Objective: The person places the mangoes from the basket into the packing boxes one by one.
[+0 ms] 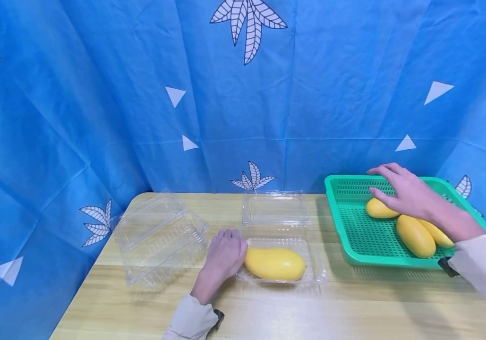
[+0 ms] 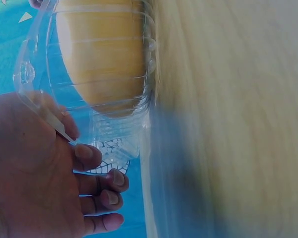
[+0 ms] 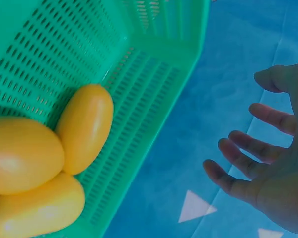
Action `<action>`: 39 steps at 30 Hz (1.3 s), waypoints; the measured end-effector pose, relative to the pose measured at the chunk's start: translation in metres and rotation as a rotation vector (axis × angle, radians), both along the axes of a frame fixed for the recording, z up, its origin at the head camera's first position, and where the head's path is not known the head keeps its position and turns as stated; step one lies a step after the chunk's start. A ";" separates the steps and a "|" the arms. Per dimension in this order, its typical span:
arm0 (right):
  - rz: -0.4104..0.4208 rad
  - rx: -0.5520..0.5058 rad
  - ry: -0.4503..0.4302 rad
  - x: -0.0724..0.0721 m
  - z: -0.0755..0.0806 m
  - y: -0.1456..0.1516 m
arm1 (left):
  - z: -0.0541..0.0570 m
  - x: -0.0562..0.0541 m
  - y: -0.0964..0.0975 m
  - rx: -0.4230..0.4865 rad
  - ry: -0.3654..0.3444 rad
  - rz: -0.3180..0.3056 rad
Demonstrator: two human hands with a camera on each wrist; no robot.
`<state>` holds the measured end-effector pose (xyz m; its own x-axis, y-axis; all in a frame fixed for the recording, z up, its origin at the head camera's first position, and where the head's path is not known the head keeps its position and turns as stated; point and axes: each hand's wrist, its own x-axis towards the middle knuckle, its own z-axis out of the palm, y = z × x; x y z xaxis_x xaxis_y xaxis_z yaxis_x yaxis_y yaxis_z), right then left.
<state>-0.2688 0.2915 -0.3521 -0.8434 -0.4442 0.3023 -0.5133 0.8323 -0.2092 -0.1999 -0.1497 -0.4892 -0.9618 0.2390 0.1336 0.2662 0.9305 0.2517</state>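
A clear plastic clamshell box (image 1: pixel 317 264) lies with its lid (image 1: pixel 274 208) folded back on the table, and a yellow mango (image 1: pixel 274 264) rests in its base. My left hand (image 1: pixel 225 250) pinches the left rim of this box between thumb and fingers; in the left wrist view the fingertips (image 2: pixel 88 154) meet at the rim. Over the green basket (image 1: pixel 345 241) hovers my right hand (image 1: pixel 413 193), fingers spread and holding nothing. Below it, three mangoes (image 3: pixel 87 129) lie together in the basket; the hand does not touch them in the right wrist view.
More clear plastic clamshell boxes (image 1: pixel 157 241), nested and tilted, stand at the table's left side. A blue patterned curtain (image 1: pixel 234 104) hangs behind and beside the wooden table (image 1: pixel 294 316). The basket sits at the right back of the table.
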 end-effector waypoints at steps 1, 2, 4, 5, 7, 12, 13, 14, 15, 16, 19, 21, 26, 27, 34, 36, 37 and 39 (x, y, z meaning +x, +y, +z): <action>-0.008 0.002 -0.003 -0.001 -0.001 0.004 | 0.000 0.000 0.000 0.001 0.000 0.000; -0.017 0.004 -0.006 -0.002 -0.001 0.007 | 0.000 0.000 0.000 0.001 0.002 -0.001; -0.035 0.010 -0.017 -0.005 -0.003 0.014 | 0.000 -0.001 0.001 -0.003 0.005 -0.002; -0.044 0.013 -0.026 -0.006 -0.003 0.018 | 0.000 -0.001 0.001 -0.006 0.007 -0.003; -0.061 0.022 -0.043 -0.009 -0.005 0.025 | 0.000 -0.001 0.001 -0.009 0.008 -0.004; -0.078 0.069 -0.070 -0.015 -0.012 0.040 | 0.000 -0.001 0.002 -0.005 0.001 -0.007; -0.078 0.082 -0.076 -0.016 -0.013 0.043 | 0.001 -0.001 0.002 -0.003 0.000 -0.007; -0.078 0.094 -0.084 -0.017 -0.014 0.045 | 0.001 -0.001 0.002 -0.002 -0.001 -0.008; -0.076 0.104 -0.091 -0.018 -0.015 0.047 | 0.001 -0.001 0.002 -0.002 -0.002 -0.008; -0.075 0.112 -0.101 -0.018 -0.016 0.048 | 0.002 -0.001 0.002 -0.002 -0.003 -0.010; -0.072 0.122 -0.151 -0.022 -0.019 0.052 | 0.002 -0.001 0.001 0.000 -0.004 -0.011; -0.062 0.129 -0.174 -0.025 -0.023 0.054 | 0.003 -0.001 0.001 0.000 -0.008 -0.011; -0.055 0.151 -0.244 -0.035 -0.030 0.059 | 0.004 -0.002 -0.001 -0.006 -0.008 -0.011; -0.057 0.151 -0.262 -0.036 -0.031 0.060 | 0.004 -0.002 -0.001 -0.007 -0.005 -0.010; -0.054 0.156 -0.339 -0.044 -0.041 0.063 | 0.004 -0.002 0.000 -0.008 -0.002 -0.012; -0.055 0.169 -0.352 -0.046 -0.042 0.064 | 0.004 -0.002 0.000 -0.007 -0.009 -0.015; -0.053 0.176 -0.357 -0.047 -0.042 0.064 | 0.003 -0.001 0.001 -0.008 -0.011 -0.017; -0.046 0.184 -0.370 -0.049 -0.043 0.064 | 0.002 -0.001 0.001 -0.007 -0.015 -0.016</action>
